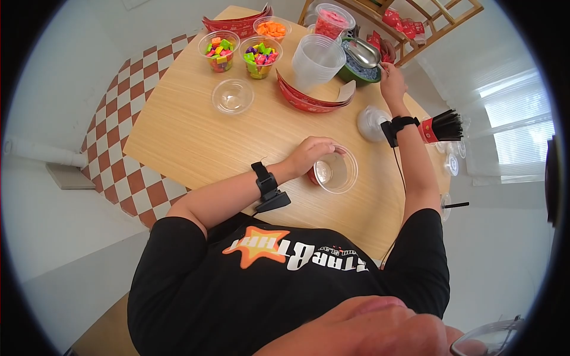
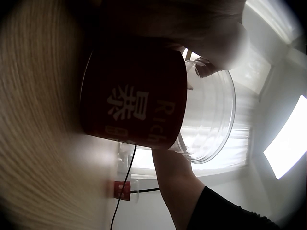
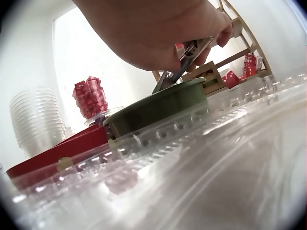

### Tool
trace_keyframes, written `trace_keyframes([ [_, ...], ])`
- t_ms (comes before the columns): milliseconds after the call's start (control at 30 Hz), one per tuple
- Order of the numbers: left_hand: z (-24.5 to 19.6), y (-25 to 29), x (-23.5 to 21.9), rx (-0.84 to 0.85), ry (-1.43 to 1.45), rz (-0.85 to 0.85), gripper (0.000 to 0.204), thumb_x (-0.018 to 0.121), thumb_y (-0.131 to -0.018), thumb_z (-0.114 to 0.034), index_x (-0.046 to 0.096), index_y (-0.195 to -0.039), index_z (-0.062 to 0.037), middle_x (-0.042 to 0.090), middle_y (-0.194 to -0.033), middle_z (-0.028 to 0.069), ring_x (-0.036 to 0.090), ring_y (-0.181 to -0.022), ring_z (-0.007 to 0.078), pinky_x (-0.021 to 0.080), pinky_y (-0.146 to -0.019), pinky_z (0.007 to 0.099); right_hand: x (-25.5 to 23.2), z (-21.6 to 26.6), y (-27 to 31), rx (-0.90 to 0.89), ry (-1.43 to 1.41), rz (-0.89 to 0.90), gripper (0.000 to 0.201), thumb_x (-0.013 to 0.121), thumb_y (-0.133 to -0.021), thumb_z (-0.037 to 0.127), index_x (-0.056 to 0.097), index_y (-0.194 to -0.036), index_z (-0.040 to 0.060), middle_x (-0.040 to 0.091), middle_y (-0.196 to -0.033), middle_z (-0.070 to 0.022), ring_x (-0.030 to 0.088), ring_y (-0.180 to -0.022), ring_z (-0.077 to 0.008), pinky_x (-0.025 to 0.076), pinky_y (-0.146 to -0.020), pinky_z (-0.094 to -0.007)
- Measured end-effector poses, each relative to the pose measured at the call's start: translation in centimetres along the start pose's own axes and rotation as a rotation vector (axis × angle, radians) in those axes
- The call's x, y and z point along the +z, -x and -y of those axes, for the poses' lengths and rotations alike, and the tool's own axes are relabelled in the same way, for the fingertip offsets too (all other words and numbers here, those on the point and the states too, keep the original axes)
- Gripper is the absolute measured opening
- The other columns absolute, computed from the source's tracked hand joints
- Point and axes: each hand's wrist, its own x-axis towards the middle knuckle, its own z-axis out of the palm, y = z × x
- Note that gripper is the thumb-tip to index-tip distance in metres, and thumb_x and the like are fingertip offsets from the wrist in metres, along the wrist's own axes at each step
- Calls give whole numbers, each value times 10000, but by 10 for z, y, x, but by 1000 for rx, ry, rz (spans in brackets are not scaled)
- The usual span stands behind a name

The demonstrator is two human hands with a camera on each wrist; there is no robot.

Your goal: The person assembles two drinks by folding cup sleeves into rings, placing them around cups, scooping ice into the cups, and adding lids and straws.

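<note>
My left hand grips a clear plastic cup near the table's front edge. In the left wrist view a red printed sleeve wraps the lower part of this cup, and its clear rim stands above. Farther off, my right hand holds the handle of a metal scoop. The scoop's head lies over a green bowl with bluish translucent pieces in it. From the right wrist, the fingers curl round the scoop handle above the bowl's rim, and the scoop head is mostly hidden.
A stack of clear cups and red paper sleeves stand left of the bowl. Cups of colourful pieces and orange pieces sit farther left, behind a clear round container. Black straws stand at the right.
</note>
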Motion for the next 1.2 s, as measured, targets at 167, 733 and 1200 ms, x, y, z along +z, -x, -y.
trace_keyframes([
  [167, 0, 0, 0, -3, 3, -3, 378, 432, -958, -146, 656, -1140, 97, 692, -1125, 165, 611, -1105, 204, 425, -1035, 330, 8, -21, -12, -40, -285, 152, 252, 580, -948, 230, 665, -1171, 150, 709, -1012, -123, 674, -958, -315, 491, -855, -450],
  [733, -3, 0, 1, 4, -9, 7, 378, 421, -961, -139, 666, -1129, 95, 692, -1128, 172, 616, -1108, 209, 428, -1033, 336, 5, -31, -7, -46, -559, 193, 252, 588, -945, 124, 645, -1169, 25, 678, -891, -84, 632, -829, -170, 488, -771, -314],
  [1200, -2, 0, 3, 10, 19, -17, 377, 438, -953, -155, 682, -1101, 91, 704, -1111, 162, 627, -1086, 211, 434, -1020, 333, -194, 2, 116, -336, -721, 626, 196, 562, -978, 69, 634, -1149, 4, 632, -1062, -48, 574, -1028, -138, 439, -908, -275],
])
